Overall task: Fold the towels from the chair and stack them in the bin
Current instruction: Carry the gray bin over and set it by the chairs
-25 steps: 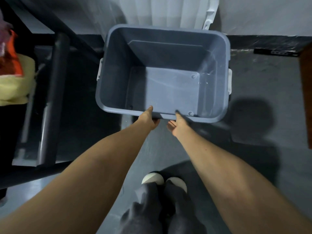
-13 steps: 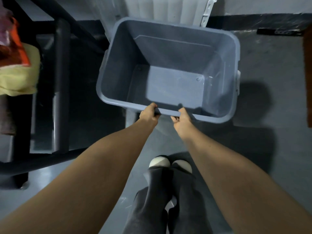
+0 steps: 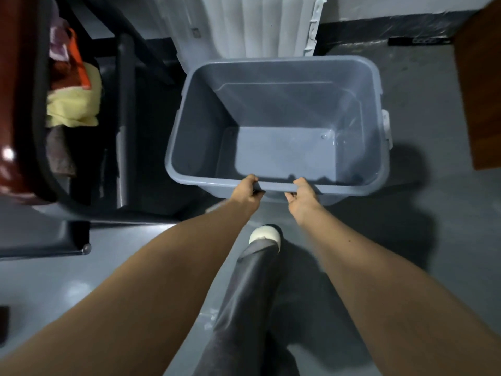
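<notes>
A grey plastic bin (image 3: 360, 77) with nothing inside sits ahead of me above the grey floor. My left hand (image 3: 245, 189) grips its near rim, fingers curled over the edge. My right hand (image 3: 302, 192) grips the same rim a short way to the right. At the far left a heap of towels (image 3: 73, 104), yellow, orange, pink and brown, lies on a dark chair (image 3: 43, 147).
A dark metal frame (image 3: 124, 126) stands between the chair and the bin. White curtain and a white panel (image 3: 260, 25) hang behind the bin. A brown wooden piece of furniture (image 3: 479, 85) is at the right. My leg and white shoe (image 3: 264, 234) are below the bin.
Both hands went from touching the bin's near rim to gripping it. The bin has shifted right and toward me in view, and the chair with towels shows more at the left.
</notes>
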A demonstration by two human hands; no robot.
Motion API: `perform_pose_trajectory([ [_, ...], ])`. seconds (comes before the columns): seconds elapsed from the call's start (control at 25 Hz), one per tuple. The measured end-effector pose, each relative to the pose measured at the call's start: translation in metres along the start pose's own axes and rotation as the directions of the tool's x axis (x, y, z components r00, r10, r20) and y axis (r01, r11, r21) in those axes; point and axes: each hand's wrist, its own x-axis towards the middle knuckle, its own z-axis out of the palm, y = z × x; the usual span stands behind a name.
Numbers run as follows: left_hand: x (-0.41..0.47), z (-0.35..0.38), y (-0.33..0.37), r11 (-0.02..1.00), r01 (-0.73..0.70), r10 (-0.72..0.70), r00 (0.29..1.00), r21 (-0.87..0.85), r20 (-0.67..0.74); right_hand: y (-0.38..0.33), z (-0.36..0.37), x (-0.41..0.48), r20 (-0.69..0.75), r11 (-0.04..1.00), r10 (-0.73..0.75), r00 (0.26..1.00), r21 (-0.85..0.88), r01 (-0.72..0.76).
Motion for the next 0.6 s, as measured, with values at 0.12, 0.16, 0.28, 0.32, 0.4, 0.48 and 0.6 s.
perform_pose_trajectory([
  [0.12, -0.022, -0.032, -0.027, 0.999, -0.018, 0.015, 0.998, 0.047, 0.062, 0.017, -0.039, -0.028, -0.001, 1.000, -0.010, 1.000, 0.022, 0.010],
  [0.16, -0.029, -0.045, -0.037, 0.998, -0.013, 0.009, 0.997, 0.056, 0.072, 0.025, -0.055, -0.034, -0.013, 0.999, -0.034, 0.999, 0.015, 0.034],
  [0.28, -0.044, -0.086, -0.066, 0.988, -0.017, 0.000, 0.994, 0.153, 0.111, 0.053, -0.101, -0.060, -0.005, 0.999, -0.048, 0.999, -0.023, 0.048],
  [0.32, -0.048, -0.099, -0.075, 0.982, -0.022, 0.001, 0.994, 0.190, 0.111, 0.063, -0.116, -0.067, -0.017, 0.998, -0.055, 0.998, -0.006, 0.055],
  [0.4, -0.055, -0.121, -0.092, 0.977, 0.013, -0.027, 0.998, 0.213, 0.062, 0.081, -0.140, -0.073, -0.025, 0.999, -0.050, 0.998, 0.006, 0.050],
  [0.48, -0.064, -0.145, -0.102, 0.976, 0.020, -0.031, 0.998, 0.216, 0.048, 0.101, -0.157, -0.080, -0.041, 0.999, -0.054, 0.998, -0.007, 0.054],
  [0.6, -0.086, -0.177, -0.109, 0.974, 0.042, -0.057, 0.996, 0.222, 0.062, 0.133, -0.179, -0.098, -0.073, 0.999, -0.039, 0.997, -0.002, 0.038],
])
